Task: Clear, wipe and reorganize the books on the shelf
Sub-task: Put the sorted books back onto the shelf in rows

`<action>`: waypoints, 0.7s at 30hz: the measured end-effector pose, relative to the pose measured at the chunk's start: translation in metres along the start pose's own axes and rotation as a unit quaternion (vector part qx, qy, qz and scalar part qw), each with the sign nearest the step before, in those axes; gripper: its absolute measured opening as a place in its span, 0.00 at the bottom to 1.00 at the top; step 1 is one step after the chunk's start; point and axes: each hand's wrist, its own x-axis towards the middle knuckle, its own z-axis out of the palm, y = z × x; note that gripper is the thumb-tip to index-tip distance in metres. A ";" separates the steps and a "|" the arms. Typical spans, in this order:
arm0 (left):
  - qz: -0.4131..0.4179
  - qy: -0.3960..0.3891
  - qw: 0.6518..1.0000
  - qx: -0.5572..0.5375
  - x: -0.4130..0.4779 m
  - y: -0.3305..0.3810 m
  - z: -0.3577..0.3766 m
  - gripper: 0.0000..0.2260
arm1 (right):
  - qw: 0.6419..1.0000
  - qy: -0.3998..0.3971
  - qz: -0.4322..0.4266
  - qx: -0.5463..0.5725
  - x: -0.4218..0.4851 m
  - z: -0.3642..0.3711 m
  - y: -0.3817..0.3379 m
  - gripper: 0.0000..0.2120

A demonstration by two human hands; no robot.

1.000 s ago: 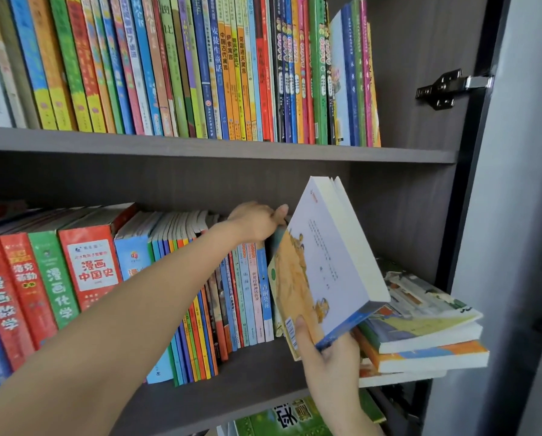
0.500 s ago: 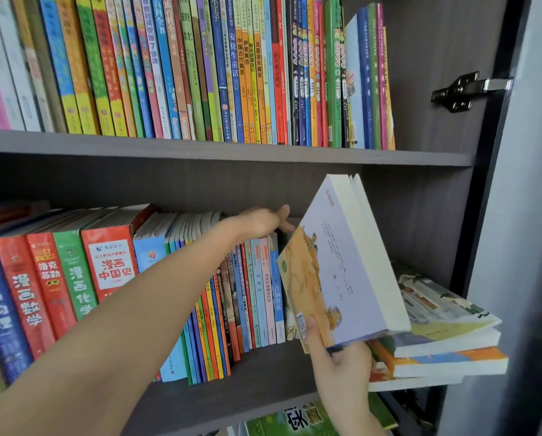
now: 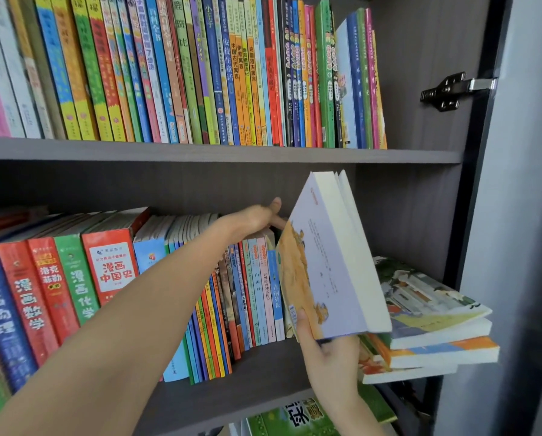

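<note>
1. While the left hand (image 3: 257, 218) presses straight fingers on the upright row (image 3: 257, 294) at its right end, the right hand (image 3: 329, 357) pinches the lavender book (image 3: 329, 262) by its lower corner.
2. Its long axis tilts up-right; its likely slot lies just left, beside that row.

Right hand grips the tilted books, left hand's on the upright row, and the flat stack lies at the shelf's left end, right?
No. The head view shows the flat stack at the right end of the shelf, beside the tilted books. Rest holds.
</note>
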 end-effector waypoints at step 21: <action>-0.030 -0.020 0.999 0.017 0.002 0.001 0.000 0.31 | 0.997 0.006 0.076 0.018 0.018 -0.014 0.002 0.17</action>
